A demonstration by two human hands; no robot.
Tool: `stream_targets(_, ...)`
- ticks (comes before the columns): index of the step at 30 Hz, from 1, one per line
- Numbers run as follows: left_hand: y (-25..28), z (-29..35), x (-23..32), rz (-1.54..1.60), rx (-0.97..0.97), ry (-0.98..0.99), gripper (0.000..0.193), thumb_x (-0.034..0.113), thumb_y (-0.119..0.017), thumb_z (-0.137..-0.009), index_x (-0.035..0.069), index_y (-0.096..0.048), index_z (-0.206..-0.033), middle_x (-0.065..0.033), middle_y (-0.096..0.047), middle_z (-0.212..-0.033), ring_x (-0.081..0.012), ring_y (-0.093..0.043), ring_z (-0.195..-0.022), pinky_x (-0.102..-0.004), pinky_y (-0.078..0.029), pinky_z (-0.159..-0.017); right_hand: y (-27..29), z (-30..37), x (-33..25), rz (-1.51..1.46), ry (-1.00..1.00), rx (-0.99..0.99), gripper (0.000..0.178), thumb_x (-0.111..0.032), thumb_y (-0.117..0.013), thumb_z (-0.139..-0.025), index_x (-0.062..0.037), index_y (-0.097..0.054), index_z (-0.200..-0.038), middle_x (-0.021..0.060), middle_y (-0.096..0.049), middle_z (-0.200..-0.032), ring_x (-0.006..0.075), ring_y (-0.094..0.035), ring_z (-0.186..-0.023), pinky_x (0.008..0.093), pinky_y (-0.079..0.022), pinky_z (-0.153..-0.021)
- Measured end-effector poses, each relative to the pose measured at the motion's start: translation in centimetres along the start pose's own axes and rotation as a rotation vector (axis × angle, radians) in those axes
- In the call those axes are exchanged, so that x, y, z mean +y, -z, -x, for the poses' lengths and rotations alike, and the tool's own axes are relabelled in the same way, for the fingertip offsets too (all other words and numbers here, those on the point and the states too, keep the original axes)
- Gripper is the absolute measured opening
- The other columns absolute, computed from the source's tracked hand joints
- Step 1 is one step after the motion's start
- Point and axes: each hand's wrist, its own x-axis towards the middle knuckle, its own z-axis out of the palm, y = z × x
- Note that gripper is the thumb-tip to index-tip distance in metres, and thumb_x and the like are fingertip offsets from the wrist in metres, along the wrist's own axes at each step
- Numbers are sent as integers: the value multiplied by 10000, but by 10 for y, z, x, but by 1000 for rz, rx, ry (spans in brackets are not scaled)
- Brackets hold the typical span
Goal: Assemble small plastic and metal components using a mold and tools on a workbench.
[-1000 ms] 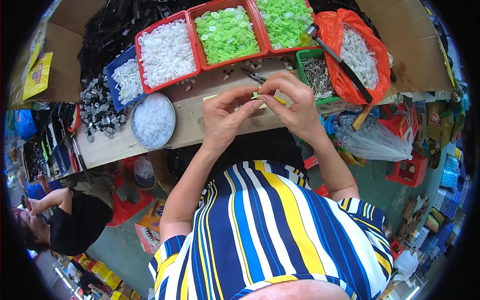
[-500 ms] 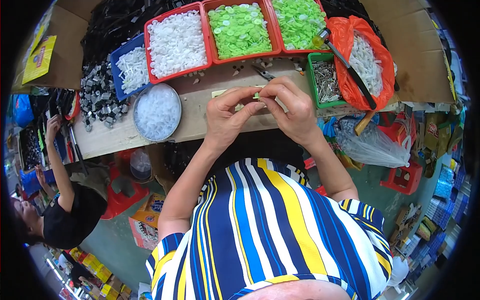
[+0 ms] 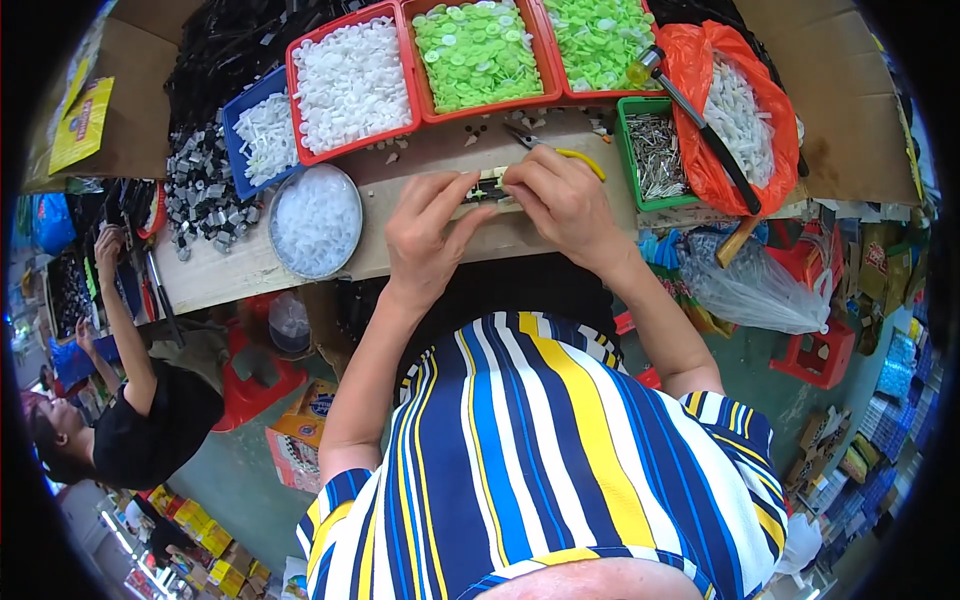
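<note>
A small pale block with a dark middle (image 3: 487, 186) is on the bench between my hands. At its left end, my left hand (image 3: 428, 232) has the index finger and thumb bent round it. My right hand (image 3: 568, 208) is closed on the right end, fingers pressed together. A light-green bit shows near the left fingertips; the fingers hide most of it. Just beyond my right hand lie pliers with yellow handles (image 3: 582, 160), partly covered by the hand.
Red trays of white pieces (image 3: 352, 85) and green discs (image 3: 475, 60) line the back. A round dish (image 3: 316, 222) stands left. A green box of metal pins (image 3: 655, 155), an orange bag (image 3: 690, 60) and a hammer (image 3: 715, 150) are right. A co-worker (image 3: 150, 420) sits left.
My hands have moved from pinching a small green piece together to the pale block, and have spread slightly apart. More of the pliers' yellow handle shows.
</note>
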Motion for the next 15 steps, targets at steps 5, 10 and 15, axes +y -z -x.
stream_targets(5,-1,17,-8,-246,-57,-185,346,68,-813,-697,44,-702,-1024,-93,-652,-983,-296,-611,-925,-387,-510,-772,-10,0,5,32,0,-56,77,-92,-675,-845,-48,-633,-890,90,-572,-822,297,-616,-766,412,-453,-658)
stream_targets(10,-6,24,-17,-317,-63,-269,337,96,-780,-713,54,-696,-1037,-85,-634,-1033,-280,-601,-978,-393,-493,-801,-16,-3,5,63,23,-140,83,-96,-688,-842,-56,-645,-900,83,-576,-827,295,-612,-743,398,-451,-646)
stream_targets(15,-11,22,-24,-404,-70,-366,312,125,-697,-760,50,-682,-1062,-84,-620,-1064,-248,-593,-1020,-359,-463,-817,-15,-7,5,-16,-34,-156,79,-60,-683,-828,-32,-640,-888,106,-572,-817,319,-610,-726,413,-454,-623)
